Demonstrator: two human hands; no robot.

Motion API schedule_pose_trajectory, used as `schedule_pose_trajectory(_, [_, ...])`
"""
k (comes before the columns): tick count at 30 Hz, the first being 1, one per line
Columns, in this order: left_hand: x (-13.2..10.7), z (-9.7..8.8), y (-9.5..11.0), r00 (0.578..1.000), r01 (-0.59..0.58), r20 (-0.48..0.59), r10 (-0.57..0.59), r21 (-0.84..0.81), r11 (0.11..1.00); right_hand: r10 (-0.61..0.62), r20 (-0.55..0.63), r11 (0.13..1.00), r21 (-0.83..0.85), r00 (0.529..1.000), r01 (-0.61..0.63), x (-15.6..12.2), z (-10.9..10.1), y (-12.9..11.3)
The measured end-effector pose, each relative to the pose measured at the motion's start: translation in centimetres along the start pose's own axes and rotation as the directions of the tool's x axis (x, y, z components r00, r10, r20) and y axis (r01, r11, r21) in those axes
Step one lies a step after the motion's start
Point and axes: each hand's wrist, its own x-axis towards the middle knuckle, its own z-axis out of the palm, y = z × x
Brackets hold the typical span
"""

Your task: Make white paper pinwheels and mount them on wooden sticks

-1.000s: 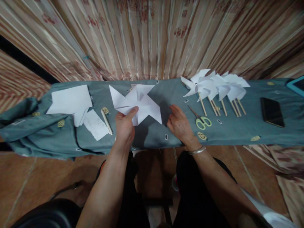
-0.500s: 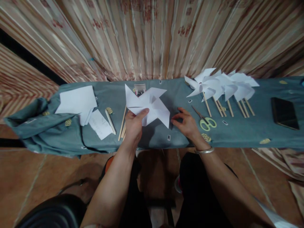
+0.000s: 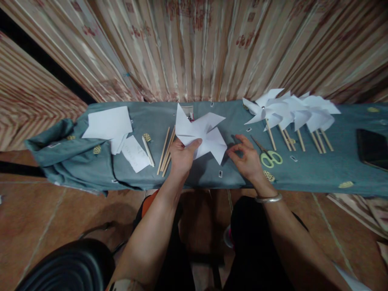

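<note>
My left hand [image 3: 183, 157] grips a white paper pinwheel [image 3: 207, 135] above the table, thumb pressed on the folded middle and the other fingers hidden beneath. No stick shows on this pinwheel. Close to its right-hand points is my right hand [image 3: 244, 157], thumb and a fingertip pinched together and another finger stretched out. Whatever may be in that pinch is too small to make out. Partly covered by the pinwheel, a small open box [image 3: 188, 110] stands behind it. Several wooden sticks [image 3: 166, 155] lie beside my left hand.
Finished pinwheels on sticks [image 3: 291, 113] lie in an overlapping row at right. Green-handled scissors [image 3: 271, 158] lie beside my right hand. White paper sheets [image 3: 109, 121], a written slip [image 3: 136, 155] and a pen [image 3: 148, 151] are at left. A dark phone [image 3: 372, 147] lies far right.
The whole view has shifted, so the table things appear farther right. My left hand still holds the pinwheel, and my right hand keeps its pinched shape beside it.
</note>
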Motion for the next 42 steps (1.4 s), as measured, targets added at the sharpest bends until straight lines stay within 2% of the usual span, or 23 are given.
schedule_pose_trajectory(2, [-0.3,0.3,-0.1,1.000,0.007,0.014,-0.007,0.023,1.000,-0.010,-0.054,0.997,0.070,0.998,0.014,0.0,-1.8,-1.6])
schedule_pose_trajectory(5, [-1.0,0.8,-0.2,0.998,0.025,0.061,-0.027,0.042,0.999,-0.100,-0.015,0.991,0.084,0.995,0.101,-0.4,-3.9,-5.0])
schedule_pose_trajectory(8, [-1.9,1.4,-0.1,0.993,0.053,0.098,-0.061,0.076,0.996,-0.185,0.018,0.983,-0.003,0.983,0.185,-1.0,-4.2,-7.7])
schedule_pose_trajectory(10, [-2.5,1.7,-0.1,0.989,0.073,0.121,-0.084,0.087,0.993,-0.207,0.027,0.976,-0.065,0.978,0.208,-1.2,-3.6,-8.4])
schedule_pose_trajectory(17, [-3.1,1.7,-0.2,0.976,0.103,0.184,-0.113,0.065,0.993,-0.206,0.023,0.975,-0.086,0.978,0.207,-1.0,-2.6,-7.4])
schedule_pose_trajectory(24, [-3.0,1.6,0.0,0.968,0.114,0.223,-0.117,0.024,0.993,-0.192,0.016,0.981,-0.002,0.981,0.192,-0.7,-2.5,-7.1])
schedule_pose_trajectory(42, [-3.3,1.8,0.2,0.964,0.133,0.231,-0.135,0.024,0.991,-0.180,0.054,0.984,0.018,0.982,0.179,-0.6,-2.9,-6.5])
